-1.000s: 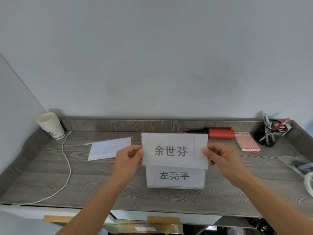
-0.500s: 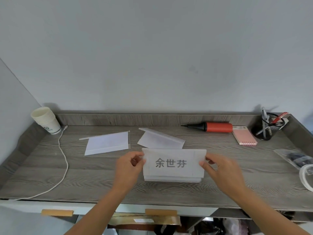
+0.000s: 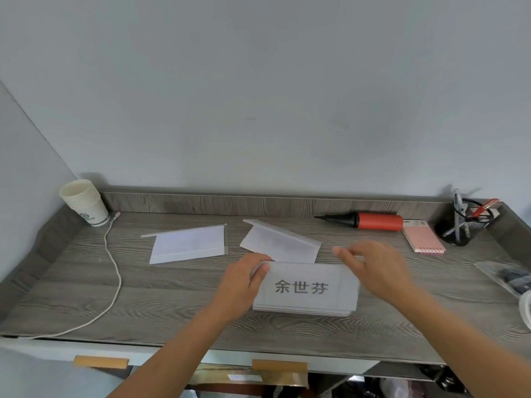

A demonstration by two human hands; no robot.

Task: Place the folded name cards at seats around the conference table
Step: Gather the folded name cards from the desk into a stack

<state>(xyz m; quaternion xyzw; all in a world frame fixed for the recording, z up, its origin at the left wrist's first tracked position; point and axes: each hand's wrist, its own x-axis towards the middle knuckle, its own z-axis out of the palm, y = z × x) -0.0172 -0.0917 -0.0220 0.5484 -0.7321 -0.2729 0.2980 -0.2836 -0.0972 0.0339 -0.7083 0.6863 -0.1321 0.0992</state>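
Note:
A stack of folded white name cards (image 3: 306,294) lies on the grey wood-grain table (image 3: 143,297) in front of me, and the top card shows three printed characters. My left hand (image 3: 244,280) pinches the left edge of the top card, thumb on its face. My right hand (image 3: 373,268) covers the card's upper right corner, its blurred fingers reaching past the top edge; its grip is hidden. Two more folded cards lie behind: one flat at centre left (image 3: 188,247), one tented just behind the stack (image 3: 280,239).
Stacked paper cups (image 3: 84,202) stand at the back left, with a white cable (image 3: 115,271) trailing to the front edge. At the back right are a red and black pump (image 3: 370,221), a pink notepad (image 3: 422,238) and a pen holder (image 3: 462,225). A plastic bag (image 3: 511,278) lies at the right.
Both hands brought the top name card down from a raised position onto the stack, covering the card below. My right hand has since shifted up over the card's top right corner.

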